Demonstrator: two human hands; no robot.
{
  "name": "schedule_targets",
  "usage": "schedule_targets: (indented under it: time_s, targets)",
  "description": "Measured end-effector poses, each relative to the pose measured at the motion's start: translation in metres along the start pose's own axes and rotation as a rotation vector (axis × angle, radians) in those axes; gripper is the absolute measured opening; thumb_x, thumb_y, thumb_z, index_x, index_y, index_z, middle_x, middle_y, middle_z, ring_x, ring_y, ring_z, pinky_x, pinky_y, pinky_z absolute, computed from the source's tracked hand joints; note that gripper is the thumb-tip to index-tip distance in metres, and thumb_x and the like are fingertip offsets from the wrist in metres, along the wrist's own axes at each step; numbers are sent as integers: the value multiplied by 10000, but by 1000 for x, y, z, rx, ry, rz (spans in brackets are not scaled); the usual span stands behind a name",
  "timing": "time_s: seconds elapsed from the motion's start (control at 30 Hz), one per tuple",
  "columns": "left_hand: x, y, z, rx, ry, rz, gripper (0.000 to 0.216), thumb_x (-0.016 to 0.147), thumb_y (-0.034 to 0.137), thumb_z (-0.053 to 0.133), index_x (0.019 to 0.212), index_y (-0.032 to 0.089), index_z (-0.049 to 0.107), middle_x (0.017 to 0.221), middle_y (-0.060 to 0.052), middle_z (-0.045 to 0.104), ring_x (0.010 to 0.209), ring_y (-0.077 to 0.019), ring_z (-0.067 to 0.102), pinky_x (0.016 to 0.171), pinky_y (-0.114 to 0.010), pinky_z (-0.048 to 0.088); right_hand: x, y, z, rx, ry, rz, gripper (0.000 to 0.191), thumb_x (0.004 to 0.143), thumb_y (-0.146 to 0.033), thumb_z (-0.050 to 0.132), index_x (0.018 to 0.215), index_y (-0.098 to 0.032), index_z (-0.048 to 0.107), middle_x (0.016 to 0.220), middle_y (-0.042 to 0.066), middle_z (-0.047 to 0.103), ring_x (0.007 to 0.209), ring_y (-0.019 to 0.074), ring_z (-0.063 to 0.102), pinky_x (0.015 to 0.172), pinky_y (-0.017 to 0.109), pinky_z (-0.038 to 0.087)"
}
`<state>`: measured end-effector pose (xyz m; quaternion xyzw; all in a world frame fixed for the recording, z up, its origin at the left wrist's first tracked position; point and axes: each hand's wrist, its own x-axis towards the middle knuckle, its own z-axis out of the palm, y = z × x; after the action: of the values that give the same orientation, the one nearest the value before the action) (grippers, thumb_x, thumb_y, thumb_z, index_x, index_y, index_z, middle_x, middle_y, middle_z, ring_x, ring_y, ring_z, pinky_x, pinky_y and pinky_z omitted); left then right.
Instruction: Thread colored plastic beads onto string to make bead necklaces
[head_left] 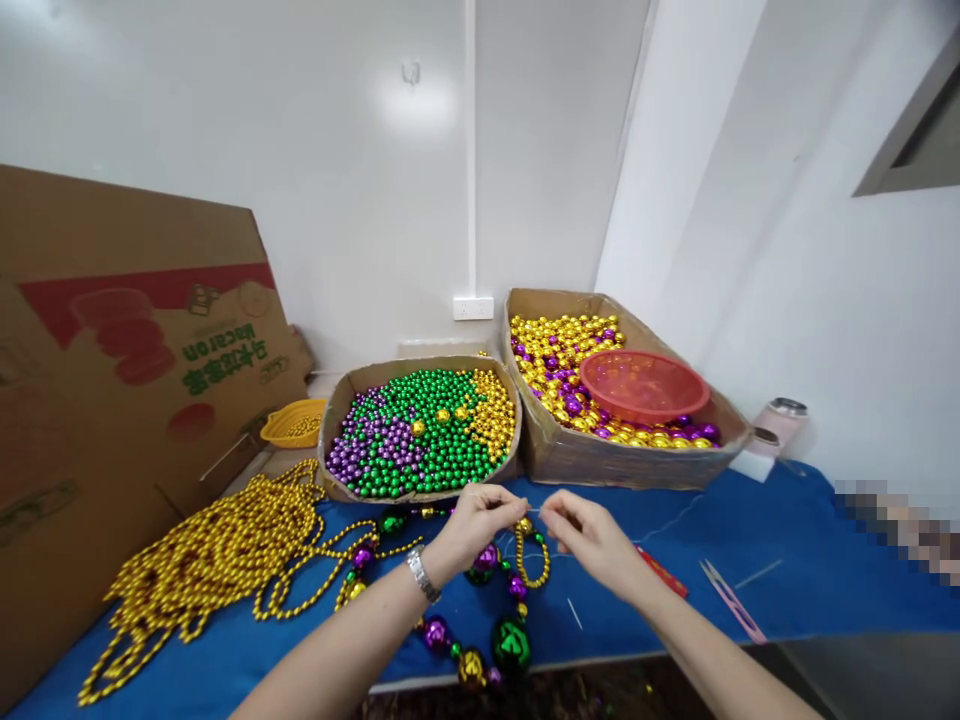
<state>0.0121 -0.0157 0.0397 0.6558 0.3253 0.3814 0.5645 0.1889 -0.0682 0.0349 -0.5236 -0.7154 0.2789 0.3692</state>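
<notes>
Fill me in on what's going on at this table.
A person's left hand and right hand pinch a thin pale thread stretched between them. Below lies a strand of purple, green and gold beads on the blue cloth. Gold bead chains are heaped to the left. Behind stand two open boxes of loose beads.
</notes>
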Motion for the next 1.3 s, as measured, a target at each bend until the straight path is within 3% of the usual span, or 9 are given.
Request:
schedule_targets:
  time_s: [0.13,0.23,0.47,0.67,0.87,1.03,1.3]
  targets:
    - [-1,-1,-10,-41,-124,-43,320,727,422,682,742,105,728,604,-43,656,561,-112,538,554,-213,388,2,-9,-20,60,58,9,292,910,-445,432,798,-192,524,651,-28,544,566,106,521,528,213,413]
    - [1,-4,-15,-93,-100,-64,359,714,444,693,816,102,737,638,-62,678,572,-116,556,541,-209,389,-8,-17,-17,89,55,3,270,910,-417,447,784,-194,531,655,-27,540,586,111,513,554,217,401]
    - [0,-5,-15,-132,-64,-88,365,713,423,709,897,109,737,680,-83,707,560,-113,572,512,-199,380,-31,-19,13,-45,-119,-125,250,936,-310,431,760,-193,564,752,3,607,712,126,550,663,225,386]
    - [-10,1,-12,20,-61,1,325,755,387,671,942,128,731,756,-94,733,642,-158,642,561,-216,448,-28,-9,14,-131,-292,-202,250,927,-284,438,770,-185,605,730,8,608,672,119,545,632,219,382]
    - [-9,8,-18,253,-85,109,309,821,368,586,959,125,719,773,-89,731,684,-174,662,615,-235,496,-24,-14,-6,-90,-238,-132,257,913,-307,455,730,-195,597,688,-4,597,629,123,527,598,226,377]
    - [-7,9,-24,303,-237,96,299,834,373,562,902,132,725,722,-64,720,641,-150,640,629,-228,490,-24,-9,-22,-27,-90,-49,312,903,-417,454,714,-203,579,665,7,586,637,146,530,580,239,395]
    - [-8,14,-24,234,-305,52,306,809,373,594,935,129,729,777,-81,736,688,-170,657,661,-244,500,-25,-6,-15,23,-44,1,283,889,-420,485,743,-202,591,665,3,584,622,144,527,557,230,395]
